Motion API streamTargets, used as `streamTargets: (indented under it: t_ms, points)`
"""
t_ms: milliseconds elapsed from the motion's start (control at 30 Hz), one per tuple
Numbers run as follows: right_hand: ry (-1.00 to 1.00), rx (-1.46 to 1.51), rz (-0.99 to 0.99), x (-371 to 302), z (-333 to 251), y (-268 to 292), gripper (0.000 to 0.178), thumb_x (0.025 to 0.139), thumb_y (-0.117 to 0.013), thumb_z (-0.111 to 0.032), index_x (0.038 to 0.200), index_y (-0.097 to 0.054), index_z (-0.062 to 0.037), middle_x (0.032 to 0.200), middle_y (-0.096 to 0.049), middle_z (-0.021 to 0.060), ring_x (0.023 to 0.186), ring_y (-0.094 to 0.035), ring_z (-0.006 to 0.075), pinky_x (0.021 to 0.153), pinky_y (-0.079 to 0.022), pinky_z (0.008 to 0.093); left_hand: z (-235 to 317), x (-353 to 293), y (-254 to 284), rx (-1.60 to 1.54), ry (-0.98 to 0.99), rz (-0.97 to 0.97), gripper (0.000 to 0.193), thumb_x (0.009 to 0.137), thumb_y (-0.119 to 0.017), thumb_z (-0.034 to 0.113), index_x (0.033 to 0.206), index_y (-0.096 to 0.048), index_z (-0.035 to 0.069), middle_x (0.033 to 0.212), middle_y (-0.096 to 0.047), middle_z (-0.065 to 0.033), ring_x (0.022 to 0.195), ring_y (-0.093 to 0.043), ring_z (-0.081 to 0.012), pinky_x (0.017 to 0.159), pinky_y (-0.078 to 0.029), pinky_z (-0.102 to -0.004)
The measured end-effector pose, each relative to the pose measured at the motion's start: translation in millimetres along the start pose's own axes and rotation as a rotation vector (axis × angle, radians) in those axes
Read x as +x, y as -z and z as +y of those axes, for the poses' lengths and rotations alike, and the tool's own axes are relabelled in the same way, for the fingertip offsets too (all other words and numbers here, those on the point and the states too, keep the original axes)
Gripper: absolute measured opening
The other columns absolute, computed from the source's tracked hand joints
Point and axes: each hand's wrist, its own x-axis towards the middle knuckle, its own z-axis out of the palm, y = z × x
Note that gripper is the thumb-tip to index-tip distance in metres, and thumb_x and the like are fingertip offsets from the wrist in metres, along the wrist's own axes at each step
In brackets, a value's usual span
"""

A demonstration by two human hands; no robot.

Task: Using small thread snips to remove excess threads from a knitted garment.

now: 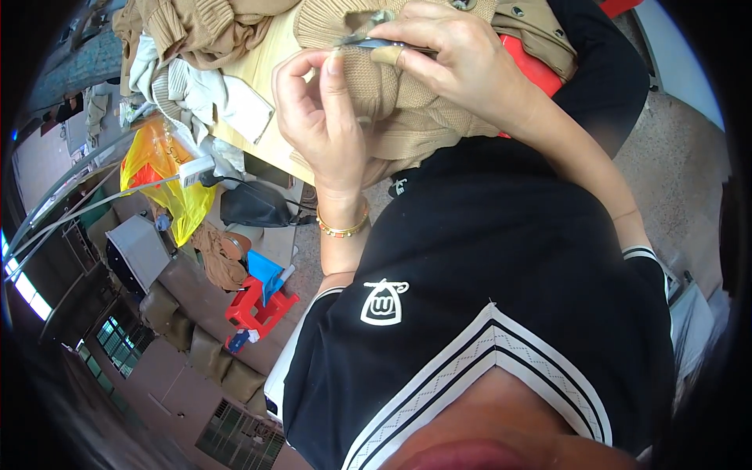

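A tan knitted garment (415, 113) lies bunched on the table and over my lap, under both hands. My right hand (462, 59) is closed around small dark metal thread snips (362, 43), their tip pointing left toward my other hand. A tan covering wraps one of its fingertips. My left hand (325, 117) is closed in a pinch at the garment's edge, right by the snips' tip. What lies between its thumb and finger is too small to make out. A greyish, fuzzy bit (368, 27) shows just above the snips.
More tan knitwear (196, 31) and a white ribbed piece (188, 86) lie on the light wooden table (254, 78) to the left. Beyond its edge are a yellow plastic bag (184, 207), a black bag (254, 204) and a red stool (258, 305). Red fabric (529, 66) shows at right.
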Motion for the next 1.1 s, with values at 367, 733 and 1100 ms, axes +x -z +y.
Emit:
streamTargets:
  t_ms: [367, 733, 1100]
  points:
    - [0.095, 0.077, 0.073, 8.1, 23.5, -5.0, 0.022, 0.088, -0.067, -0.009, 0.105, -0.068, 0.006, 0.093, -0.071, 0.0162, 0.084, -0.066, 0.0215, 0.076, -0.051, 0.0318, -30.8, -4.6, 81.6, 0.029, 0.096, 0.119, 0.016, 0.101, -0.055, 0.012, 0.094, -0.06, -0.001, 0.096, -0.066, -0.0095, 0.083, -0.067, -0.0161, 0.076, -0.051, -0.0263]
    - [-0.018, 0.125, -0.064, 10.3, 22.5, 2.8, 0.019, 0.091, -0.068, -0.009, 0.105, -0.068, 0.0053, 0.088, -0.067, 0.0049, 0.079, -0.059, 0.0109, 0.071, -0.047, 0.0261, -9.1, -24.9, 56.2, 0.268, 0.152, -0.17, 0.028, 0.08, -0.078, 0.006, 0.105, -0.066, 0.0, 0.098, -0.062, -0.0018, 0.077, -0.053, -0.0076, 0.072, -0.044, -0.0212]
    - [0.345, -0.07, 0.131, -3.4, 6.3, 17.5, 0.028, 0.085, -0.072, -0.004, 0.111, -0.067, 0.0056, 0.096, -0.067, 0.0101, 0.086, -0.061, 0.0153, 0.073, -0.047, 0.026, 25.7, -12.1, 40.3, -0.524, 0.351, -0.193, 0.022, 0.091, -0.066, -0.003, 0.112, -0.059, -0.002, 0.102, -0.066, -0.0059, 0.092, -0.062, -0.0084, 0.08, -0.05, -0.0209]
